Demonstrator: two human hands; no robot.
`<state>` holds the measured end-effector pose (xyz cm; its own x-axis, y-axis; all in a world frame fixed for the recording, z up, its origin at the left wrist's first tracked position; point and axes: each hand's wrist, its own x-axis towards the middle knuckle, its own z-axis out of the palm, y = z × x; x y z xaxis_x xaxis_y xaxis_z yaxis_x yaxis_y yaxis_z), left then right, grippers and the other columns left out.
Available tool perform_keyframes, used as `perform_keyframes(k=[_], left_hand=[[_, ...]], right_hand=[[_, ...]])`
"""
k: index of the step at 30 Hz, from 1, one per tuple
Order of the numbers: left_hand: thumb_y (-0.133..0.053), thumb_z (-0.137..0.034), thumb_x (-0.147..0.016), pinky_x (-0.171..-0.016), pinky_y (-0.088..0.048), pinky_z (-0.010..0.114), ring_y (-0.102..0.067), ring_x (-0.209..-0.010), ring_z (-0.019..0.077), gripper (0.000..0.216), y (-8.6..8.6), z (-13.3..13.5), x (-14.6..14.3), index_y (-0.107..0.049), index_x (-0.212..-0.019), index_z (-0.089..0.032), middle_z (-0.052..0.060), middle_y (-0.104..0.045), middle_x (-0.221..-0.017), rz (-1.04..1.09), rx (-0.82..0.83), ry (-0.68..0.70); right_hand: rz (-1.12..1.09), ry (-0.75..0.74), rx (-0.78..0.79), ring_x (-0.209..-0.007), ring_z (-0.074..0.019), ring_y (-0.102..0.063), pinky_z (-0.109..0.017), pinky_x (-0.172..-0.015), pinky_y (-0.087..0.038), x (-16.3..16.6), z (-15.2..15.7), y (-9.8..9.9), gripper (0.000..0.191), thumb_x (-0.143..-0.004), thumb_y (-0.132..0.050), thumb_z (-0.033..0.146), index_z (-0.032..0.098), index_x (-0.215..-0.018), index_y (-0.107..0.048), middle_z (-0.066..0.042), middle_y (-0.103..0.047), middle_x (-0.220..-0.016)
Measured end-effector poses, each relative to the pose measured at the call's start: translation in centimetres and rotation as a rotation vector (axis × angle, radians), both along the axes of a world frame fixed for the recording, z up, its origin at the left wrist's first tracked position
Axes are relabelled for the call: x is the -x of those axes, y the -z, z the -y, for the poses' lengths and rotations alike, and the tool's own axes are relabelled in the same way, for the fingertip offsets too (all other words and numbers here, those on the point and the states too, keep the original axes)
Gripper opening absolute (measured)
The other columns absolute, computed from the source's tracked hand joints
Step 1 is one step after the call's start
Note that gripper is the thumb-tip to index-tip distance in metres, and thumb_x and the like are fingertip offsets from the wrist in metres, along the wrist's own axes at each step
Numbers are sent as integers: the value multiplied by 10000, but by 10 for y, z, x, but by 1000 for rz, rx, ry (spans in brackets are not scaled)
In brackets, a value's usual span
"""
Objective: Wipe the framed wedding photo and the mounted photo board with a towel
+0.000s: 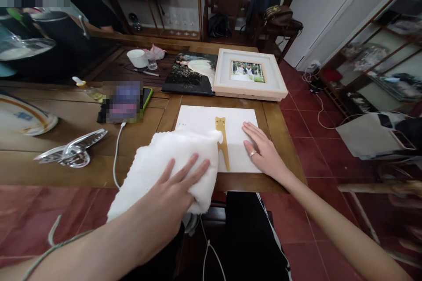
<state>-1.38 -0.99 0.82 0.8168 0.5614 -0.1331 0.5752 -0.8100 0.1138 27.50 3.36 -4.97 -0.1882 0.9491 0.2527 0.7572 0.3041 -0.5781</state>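
My left hand (180, 184) lies with spread fingers on top of a folded, fluffy white towel (148, 153). Its thumb is hidden. The towel covers the lower left of a flat white panel (198, 116) and hangs past the table's front edge. Flat on the panel's right side rests my right hand (260, 147), fingers stretched out, with a ring on one finger. Between the two hands, a long gold-coloured, tapering stand leg (222, 140) lies on the panel; the towel's corner touches or overlaps it.
Behind the panel are a framed photo (250, 88) and a dark photo print (189, 74) on the wooden table (158, 140). To the left are a phone (123, 101) with a white cable, a silver winged ornament (72, 148), a dropper bottle (87, 90) and a white cup (137, 58). Another person stands behind the table.
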Motion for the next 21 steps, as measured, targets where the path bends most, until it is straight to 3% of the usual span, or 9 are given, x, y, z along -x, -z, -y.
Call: perform_keyframes(k=[3, 6, 9, 12, 16, 21], left_hand=[[-538, -17, -666, -1117, -301, 570, -251, -1433, 323, 358, -3, -22, 1, -752, -863, -225, 30, -247, -1570, -19, 33, -31], [-468, 1, -731, -1116, -267, 599, -187, -1452, 310, 407, -6, -66, -5, -737, -955, -206, 51, -221, -1576, -65, 65, -55], [-420, -15, -776, -1110, -253, 610, -128, -1463, 308, 425, -5, -109, -9, -692, -1072, -152, 97, -186, -1582, -74, 57, -73], [-389, -14, -799, -1114, -268, 576, -140, -1460, 306, 415, -4, -133, -12, -657, -1108, -89, 168, -191, -1570, -68, -1, -103], [-399, 25, -790, -1125, -288, 511, -154, -1451, 312, 408, -12, -121, -15, -644, -1111, -25, 263, -205, -1542, -170, 16, -100], [-535, -22, -753, -1133, -303, 492, -180, -1454, 299, 298, -18, -52, -7, -718, -967, -119, 186, -318, -1529, -198, 42, 20]], right_hand=[[9, 0, 2, -1414, -220, -349, -495, -1173, -299, 0, 0, 0, 460, -948, -434, 308, 184, -1388, -487, -97, -463, -1472], [4, -3, 3, -1414, -223, -351, -498, -1173, -297, 0, 0, -1, 460, -947, -437, 311, 193, -1388, -487, -92, -465, -1471], [-2, -3, 6, -1413, -230, -353, -511, -1170, -298, 0, 0, -1, 458, -945, -442, 319, 219, -1389, -486, -80, -468, -1470], [-2, -2, 6, -1414, -229, -351, -508, -1172, -294, -1, 0, -1, 457, -946, -443, 323, 220, -1389, -486, -78, -465, -1473], [10, -2, 8, -1415, -223, -348, -490, -1176, -291, -1, 0, -1, 462, -947, -439, 317, 181, -1385, -489, -98, -460, -1475], [14, 4, 6, -1414, -226, -349, -481, -1175, -294, 0, 0, -1, 462, -946, -434, 308, 152, -1377, -496, -113, -459, -1474]])
